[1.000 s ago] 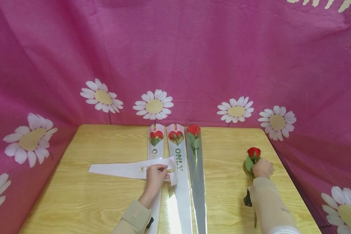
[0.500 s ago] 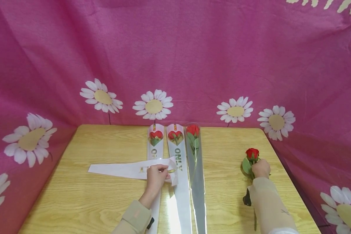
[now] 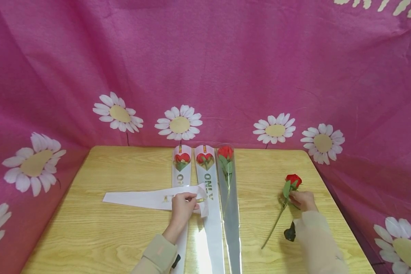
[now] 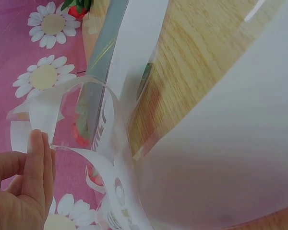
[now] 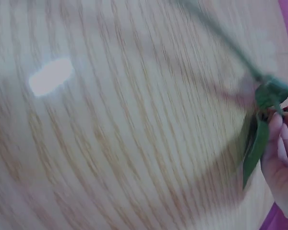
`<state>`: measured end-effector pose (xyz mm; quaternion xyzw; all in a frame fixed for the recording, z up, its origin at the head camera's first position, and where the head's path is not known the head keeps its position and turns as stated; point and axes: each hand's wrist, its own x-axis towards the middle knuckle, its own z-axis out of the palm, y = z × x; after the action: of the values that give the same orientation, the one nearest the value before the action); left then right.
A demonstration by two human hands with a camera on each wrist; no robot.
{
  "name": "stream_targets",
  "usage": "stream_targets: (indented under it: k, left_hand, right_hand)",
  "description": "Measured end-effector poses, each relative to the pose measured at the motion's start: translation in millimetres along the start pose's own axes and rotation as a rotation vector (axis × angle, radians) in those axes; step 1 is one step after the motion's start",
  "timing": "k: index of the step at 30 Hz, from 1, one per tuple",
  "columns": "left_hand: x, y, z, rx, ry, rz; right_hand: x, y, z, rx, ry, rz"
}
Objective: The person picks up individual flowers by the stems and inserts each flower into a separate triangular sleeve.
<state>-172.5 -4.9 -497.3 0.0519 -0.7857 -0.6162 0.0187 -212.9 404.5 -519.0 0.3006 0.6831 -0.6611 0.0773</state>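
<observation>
My left hand (image 3: 183, 205) pinches the open end of a white-and-clear flower sleeve (image 3: 133, 198) that lies sideways across the table. In the left wrist view the mouth of this sleeve (image 4: 113, 103) gapes, its edge between thumb and fingers (image 4: 36, 165). At the right of the table my right hand (image 3: 304, 200) grips a red rose (image 3: 293, 180) by the stem just below its bloom. The bare lower stem slants down to the left. Green leaves (image 5: 257, 148) hang beside the fingertips in the right wrist view, where the bloom is mostly hidden.
Two white sleeves, left (image 3: 182, 179) and middle (image 3: 205, 182), each with a rose behind a heart window, lie side by side. Right of them is a grey-backed sleeve (image 3: 228, 190) holding a rose. A pink daisy-print cloth (image 3: 226, 76) hangs behind the wooden table (image 3: 123, 236).
The right hand has turned the rose, so its stem now swings out to the left, and has shifted slightly left and toward the wearer. The left hand and its sleeve look unchanged.
</observation>
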Motion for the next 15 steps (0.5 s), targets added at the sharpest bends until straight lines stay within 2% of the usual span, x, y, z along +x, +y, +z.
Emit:
stream_targets:
  k: [5,11,12,14,15]
  left_hand:
    - [0.4,0.1,0.7,0.001,0.003,0.0]
    - [1.5,-0.2,1.0,-0.004,0.001,0.017]
    - [1.7,-0.1,1.0,-0.001,0.003,0.018]
    - [2.1,0.1,0.8,0.007,0.005,0.019]
    - [2.3,0.3,0.8,0.012,0.005,0.023]
  right_hand:
    - [-10.5,5.0,10.6,0.187,-0.103,0.056]
    - [-23.7,14.2,27.7,0.48,-0.23,0.092]
    - [15.9,42.0,17.1,0.537,-0.305,0.063]
    - [14.6,48.5,21.7,0.548,-0.367,0.028]
    - [13.5,51.5,24.8,0.428,-0.406,-0.082]
